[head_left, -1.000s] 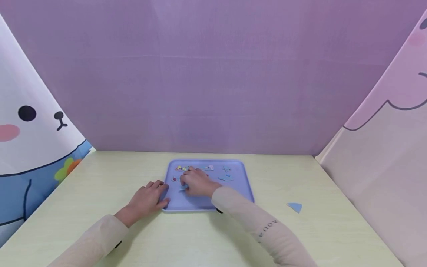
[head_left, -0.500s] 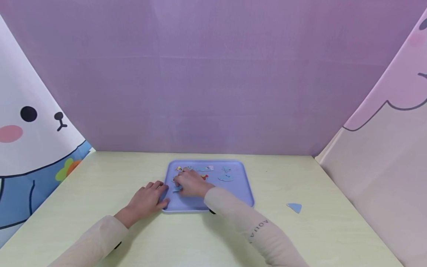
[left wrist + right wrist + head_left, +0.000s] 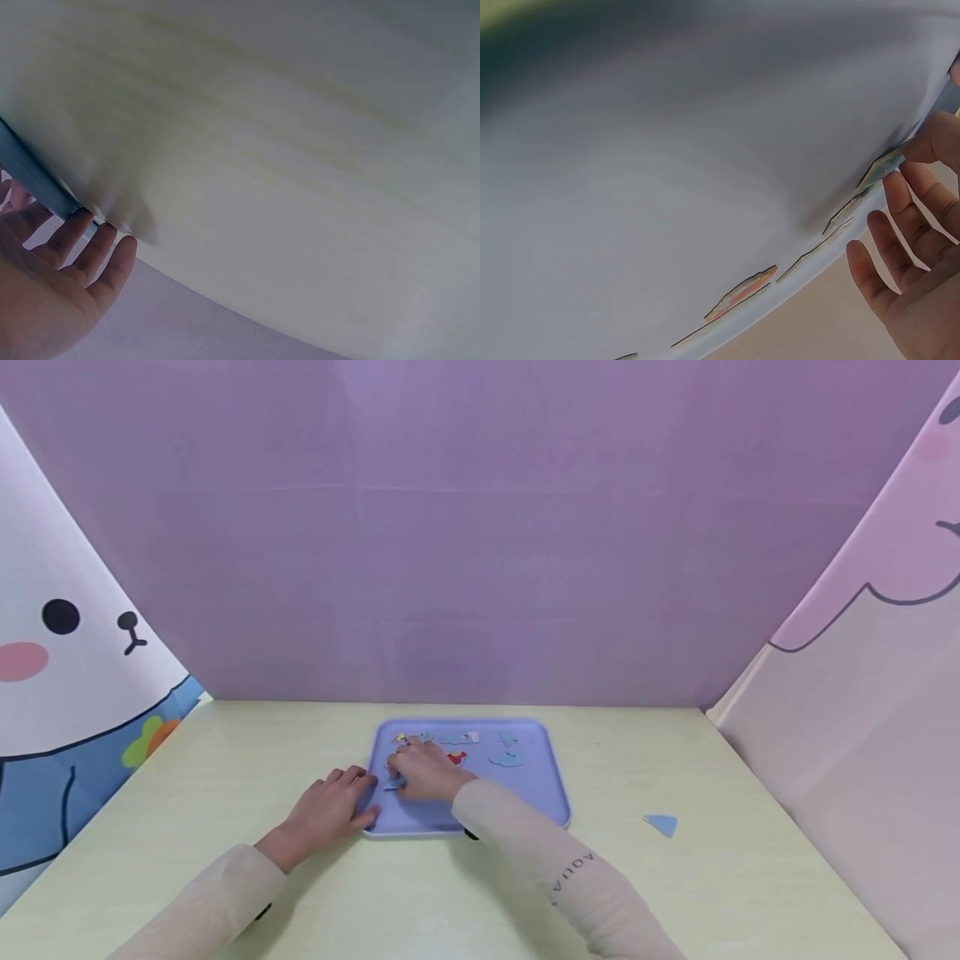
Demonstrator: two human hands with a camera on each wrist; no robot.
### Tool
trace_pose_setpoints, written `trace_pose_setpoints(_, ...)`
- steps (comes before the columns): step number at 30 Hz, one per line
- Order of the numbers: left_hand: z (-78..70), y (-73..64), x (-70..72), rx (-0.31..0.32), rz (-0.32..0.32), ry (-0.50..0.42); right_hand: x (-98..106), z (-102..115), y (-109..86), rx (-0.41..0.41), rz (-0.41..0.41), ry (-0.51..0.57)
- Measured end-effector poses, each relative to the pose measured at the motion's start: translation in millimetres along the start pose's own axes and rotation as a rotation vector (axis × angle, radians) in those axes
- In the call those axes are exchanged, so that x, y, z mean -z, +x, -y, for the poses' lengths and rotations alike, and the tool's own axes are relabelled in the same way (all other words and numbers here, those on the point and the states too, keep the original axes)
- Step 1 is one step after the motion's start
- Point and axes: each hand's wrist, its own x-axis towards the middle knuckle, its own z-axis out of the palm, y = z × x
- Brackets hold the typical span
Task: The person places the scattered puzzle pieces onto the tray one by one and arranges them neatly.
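My right hand (image 3: 427, 770) is over the left part of a lavender tray (image 3: 517, 802). It pinches a small light-blue flat piece (image 3: 881, 169) between thumb and forefinger, low over the tray; whether the piece touches the tray I cannot tell. My left hand (image 3: 324, 814) rests at the tray's left rim with its fingers (image 3: 112, 266) loosely spread against the edge. Beyond the right hand lie several flat cut-out pieces: a red one (image 3: 457, 758), a pale-blue one (image 3: 507, 760), a smaller bluish one (image 3: 508, 741) and a strip (image 3: 459, 738). The right hand hides some of them.
A blue wedge-shaped piece (image 3: 662, 824) lies on the pale wooden table (image 3: 720, 893), right of the tray. A purple backdrop (image 3: 480, 543) rises behind the table. Printed cloths (image 3: 67, 710) with cartoon faces hang on both sides.
My right hand has moved left across the tray with the light-blue piece, uncovering the red piece. The left hand stays at the rim.
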Motion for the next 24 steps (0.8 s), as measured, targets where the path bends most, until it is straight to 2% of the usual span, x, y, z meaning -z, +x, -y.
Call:
trace_pose_setpoints(14, -0.4, -0.7, -0.8, -0.008, -0.022, 0.001, -1.9, 0.8, 0.3, 0.011, 0.001, -0.023)
trace_pose_setpoints(24, -0.7, -0.3, 0.1, -0.008, -0.025, 0.008, -0.9, -4.6, -6.6, 0.008, 0.006, -0.011)
